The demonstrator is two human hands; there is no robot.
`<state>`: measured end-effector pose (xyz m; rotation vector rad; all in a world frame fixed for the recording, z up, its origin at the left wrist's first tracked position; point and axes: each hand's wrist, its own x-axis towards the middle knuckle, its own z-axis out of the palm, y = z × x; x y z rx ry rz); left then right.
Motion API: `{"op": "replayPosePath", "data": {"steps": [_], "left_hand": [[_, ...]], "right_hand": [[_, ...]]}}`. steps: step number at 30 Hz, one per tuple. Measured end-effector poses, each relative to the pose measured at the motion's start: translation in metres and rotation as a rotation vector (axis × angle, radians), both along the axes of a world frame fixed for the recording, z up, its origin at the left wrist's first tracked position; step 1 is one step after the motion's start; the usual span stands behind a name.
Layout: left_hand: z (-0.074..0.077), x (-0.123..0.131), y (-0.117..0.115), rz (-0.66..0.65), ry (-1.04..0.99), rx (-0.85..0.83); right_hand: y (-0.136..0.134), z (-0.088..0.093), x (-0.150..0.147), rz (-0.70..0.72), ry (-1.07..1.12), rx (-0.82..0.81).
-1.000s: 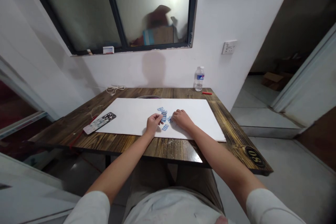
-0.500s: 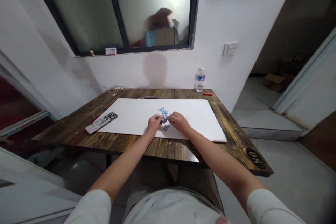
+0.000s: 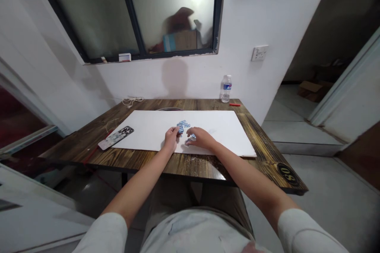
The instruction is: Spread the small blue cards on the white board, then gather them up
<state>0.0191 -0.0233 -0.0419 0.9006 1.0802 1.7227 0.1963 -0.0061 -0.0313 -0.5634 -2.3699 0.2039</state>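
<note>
Near the middle of a white board (image 3: 219, 126), my left hand (image 3: 171, 138) is closed on a small stack of blue-and-white cards (image 3: 180, 128). Just beyond the stack, more blue-and-white cards (image 3: 186, 124) lie overlapping on the board. My right hand (image 3: 199, 138) is to the right with thumb and fingers apart. Beneath and between its fingers are small blue-and-white pieces (image 3: 189, 141); whether the fingers touch them is too small to tell.
The board lies on a dark wooden table (image 3: 267, 166). A phone (image 3: 116, 137) overlaps its left edge. At the back stand a water bottle (image 3: 227, 89), a red pen (image 3: 234, 104) lying beside it, and a white cable (image 3: 132, 100) at the left.
My hands have moved apart. My left hand now holds the cards slightly further left, and my right hand has let go of them and opened over the near pieces.
</note>
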Motion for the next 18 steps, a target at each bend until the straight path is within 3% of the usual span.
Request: {"op": "replayPosePath", "data": {"steps": [5, 12, 18], "left_hand": [[0.0, 0.001, -0.004, 0.003, 0.1, 0.026], [0.008, 0.008, -0.024, 0.037, 0.596, 0.148], [0.01, 0.001, -0.042, 0.1, 0.405, 0.049]], "right_hand": [[-0.005, 0.009, 0.0, 0.137, -0.298, 0.064], [-0.022, 0.008, 0.004, 0.083, -0.39, 0.09], [-0.026, 0.01, 0.002, 0.149, -0.33, 0.155]]}}
